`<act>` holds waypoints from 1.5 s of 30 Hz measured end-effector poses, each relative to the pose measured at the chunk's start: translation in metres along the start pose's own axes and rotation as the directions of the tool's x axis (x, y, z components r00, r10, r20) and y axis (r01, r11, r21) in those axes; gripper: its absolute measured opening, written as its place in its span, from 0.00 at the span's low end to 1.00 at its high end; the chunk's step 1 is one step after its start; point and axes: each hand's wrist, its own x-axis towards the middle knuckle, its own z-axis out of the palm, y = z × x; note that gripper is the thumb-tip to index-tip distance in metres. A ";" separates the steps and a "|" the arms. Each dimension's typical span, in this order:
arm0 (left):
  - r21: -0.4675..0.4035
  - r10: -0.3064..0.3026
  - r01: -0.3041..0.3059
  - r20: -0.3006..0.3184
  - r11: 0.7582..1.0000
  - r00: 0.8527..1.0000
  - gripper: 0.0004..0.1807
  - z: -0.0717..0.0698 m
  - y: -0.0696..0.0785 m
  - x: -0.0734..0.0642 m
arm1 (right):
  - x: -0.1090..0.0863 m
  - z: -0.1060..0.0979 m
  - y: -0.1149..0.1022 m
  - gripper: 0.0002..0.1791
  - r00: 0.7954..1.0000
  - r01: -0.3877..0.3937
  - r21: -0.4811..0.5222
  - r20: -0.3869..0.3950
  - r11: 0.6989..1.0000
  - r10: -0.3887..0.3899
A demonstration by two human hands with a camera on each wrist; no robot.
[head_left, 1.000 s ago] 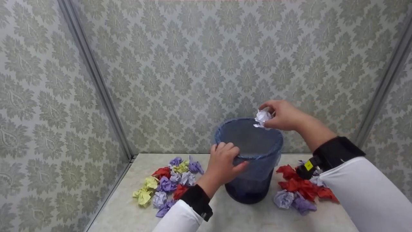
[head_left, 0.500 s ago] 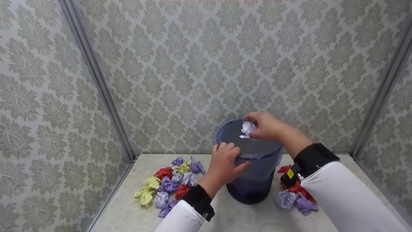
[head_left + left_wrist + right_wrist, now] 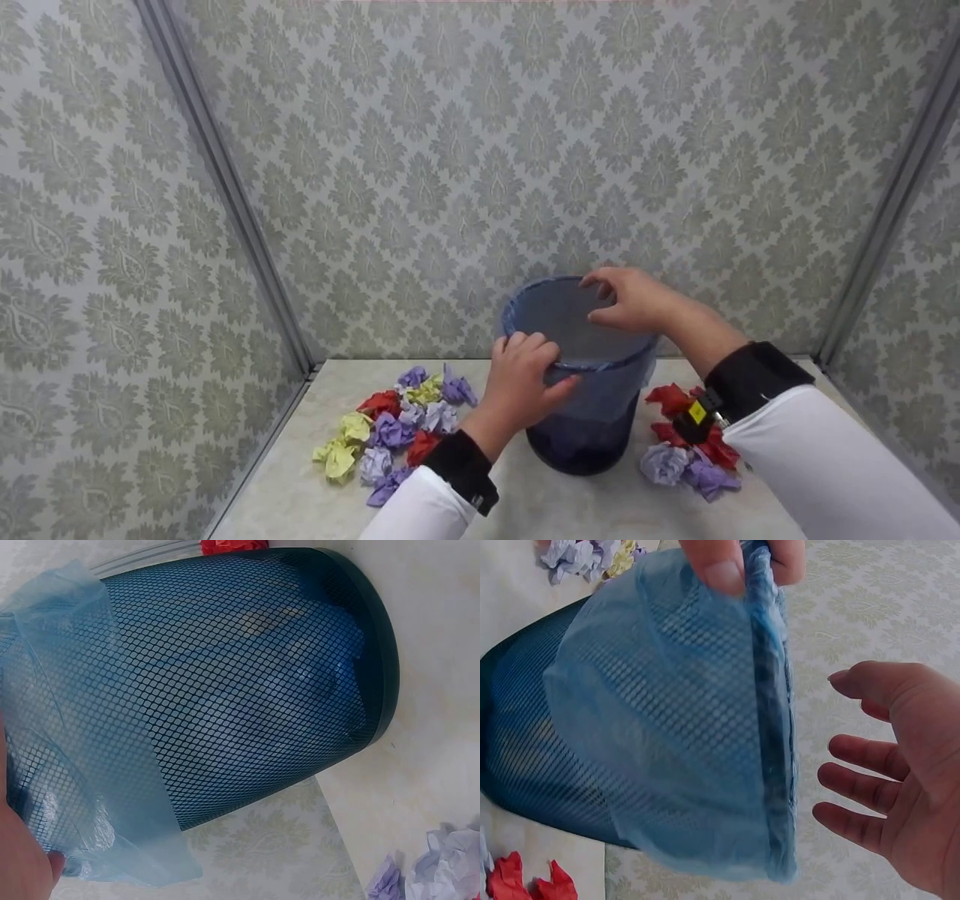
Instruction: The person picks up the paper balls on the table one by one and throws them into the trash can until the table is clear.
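A dark mesh wastebasket (image 3: 581,442), lined with a translucent blue bag (image 3: 604,394), stands upright on the table. My left hand (image 3: 519,382) grips its near-left rim; in the right wrist view the thumb (image 3: 721,570) lies on the bag's outside and the fingers are over the rim's other side. Above the basket's right side is my right hand (image 3: 637,300), its fingers spread and nothing between them. The right wrist view shows that hand (image 3: 922,765) apart from the rim. Through the mesh, pale shapes show dimly in the left wrist view. The white paper ball is not distinguishable.
Crumpled paper balls in yellow (image 3: 337,459), red (image 3: 381,403), purple (image 3: 391,430) and white (image 3: 375,465) lie left of the basket. Red (image 3: 671,400), pale (image 3: 664,463) and purple (image 3: 709,476) ones lie to its right. Patterned panels (image 3: 480,150) stand behind and at both sides.
My right hand has moved left and down over the basket with the white paper ball, then let go of it; its fingers have spread. The left hand has stayed on the rim.
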 end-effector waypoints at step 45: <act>-0.024 -0.006 0.005 -0.013 1.000 1.000 0.24 0.001 0.000 0.000 | -0.133 0.127 0.181 0.26 0.939 -0.290 0.073 0.215 0.954 0.269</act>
